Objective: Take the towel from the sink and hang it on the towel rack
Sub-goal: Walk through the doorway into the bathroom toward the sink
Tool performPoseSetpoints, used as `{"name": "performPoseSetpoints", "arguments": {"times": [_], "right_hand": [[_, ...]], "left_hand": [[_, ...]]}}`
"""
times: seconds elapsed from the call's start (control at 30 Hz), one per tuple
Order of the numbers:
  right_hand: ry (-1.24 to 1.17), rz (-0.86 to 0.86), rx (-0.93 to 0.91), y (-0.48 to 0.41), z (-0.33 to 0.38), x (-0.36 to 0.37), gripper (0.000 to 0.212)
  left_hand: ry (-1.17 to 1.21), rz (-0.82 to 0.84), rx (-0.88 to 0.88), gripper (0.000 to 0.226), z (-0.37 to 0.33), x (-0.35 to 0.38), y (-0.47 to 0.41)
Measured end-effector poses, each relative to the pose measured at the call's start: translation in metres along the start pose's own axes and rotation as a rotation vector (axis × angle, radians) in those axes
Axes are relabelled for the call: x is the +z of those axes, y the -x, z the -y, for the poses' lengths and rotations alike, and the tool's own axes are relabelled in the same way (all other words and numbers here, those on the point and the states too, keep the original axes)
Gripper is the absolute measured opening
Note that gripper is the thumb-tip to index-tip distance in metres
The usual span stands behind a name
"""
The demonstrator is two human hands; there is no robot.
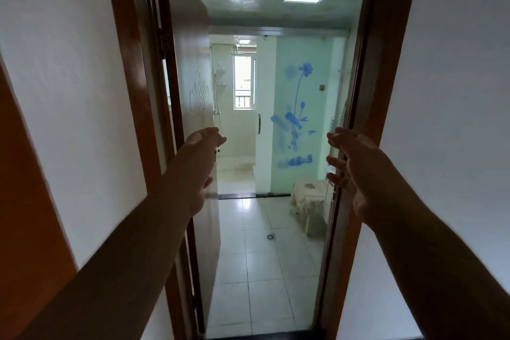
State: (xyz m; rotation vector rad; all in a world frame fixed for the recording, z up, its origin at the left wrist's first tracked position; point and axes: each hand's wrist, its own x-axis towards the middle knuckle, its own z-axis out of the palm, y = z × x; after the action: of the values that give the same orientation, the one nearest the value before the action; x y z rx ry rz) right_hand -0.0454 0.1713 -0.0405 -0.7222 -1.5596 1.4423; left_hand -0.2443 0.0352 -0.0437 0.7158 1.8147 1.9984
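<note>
I stand at a bathroom doorway with both arms stretched forward. My left hand [200, 159] is raised in front of the open wooden door, fingers loosely curled and empty. My right hand [352, 163] is held up near the right door frame, fingers spread and empty. No towel and no sink show in the head view. A wire rack [335, 121] peeks out past the right frame, mostly hidden.
The brown door [193, 69] swings inward on the left. The brown frame [383, 63] bounds the right. Inside lie a white tiled floor [256, 270], a floor drain [271, 236], a cloth-covered stool [309, 201] and a frosted glass partition [298, 113] with blue flowers.
</note>
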Motion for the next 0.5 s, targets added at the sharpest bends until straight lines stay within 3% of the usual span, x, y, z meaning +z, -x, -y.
{"name": "performPoseSetpoints", "arguments": {"times": [0.07,0.23,0.5], "right_hand": [[0.019,-0.015,-0.015,-0.016,-0.002,0.003,0.02],[0.039,-0.006,-0.047,-0.06,-0.016,0.01,0.05],[0.071,0.068,-0.041,-0.173,-0.048,-0.006,0.054]], "left_hand": [[-0.012,0.009,0.001,0.037,0.006,0.002,-0.015],[-0.031,0.004,0.005,0.029,0.021,0.023,-0.056],[-0.081,-0.027,0.021,0.028,0.047,0.094,-0.14]]}}
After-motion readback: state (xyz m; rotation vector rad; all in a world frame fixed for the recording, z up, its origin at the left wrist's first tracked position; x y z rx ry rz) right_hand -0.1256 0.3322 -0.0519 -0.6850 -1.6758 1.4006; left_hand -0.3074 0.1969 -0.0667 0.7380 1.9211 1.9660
